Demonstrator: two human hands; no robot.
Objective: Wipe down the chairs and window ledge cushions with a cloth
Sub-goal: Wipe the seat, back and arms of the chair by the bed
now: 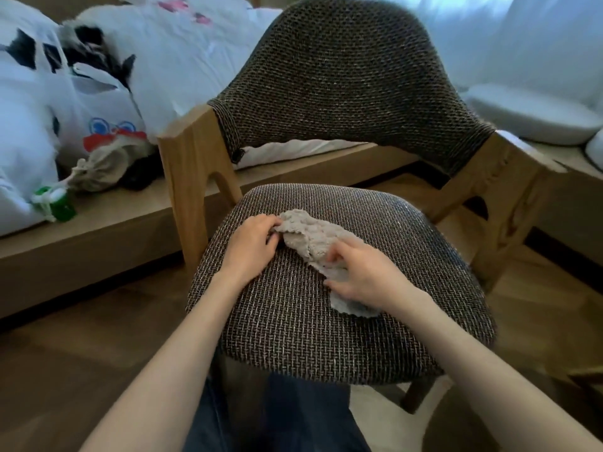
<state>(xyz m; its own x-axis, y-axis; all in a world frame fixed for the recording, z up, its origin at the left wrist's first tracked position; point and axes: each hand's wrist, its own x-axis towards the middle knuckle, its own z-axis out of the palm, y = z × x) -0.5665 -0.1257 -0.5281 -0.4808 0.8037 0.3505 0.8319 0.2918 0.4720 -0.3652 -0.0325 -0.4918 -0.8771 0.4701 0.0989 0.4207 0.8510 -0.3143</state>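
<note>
A wooden chair with a dark woven seat (293,321) and a woven backrest (346,79) stands right in front of me. A crumpled grey-beige cloth (313,238) lies on the seat. My left hand (253,244) pinches the cloth's far left end between thumb and fingers. My right hand (362,277) holds the cloth's near end, fingers curled over it and covering part of it. White window ledge cushions (528,107) lie behind the chair at the right.
A low wooden ledge (130,223) runs along the left, carrying white plastic bags (98,102), a small drawstring pouch (104,168) and a green-and-white item (55,202). The floor is wood. My dark trouser leg (277,419) is below the seat.
</note>
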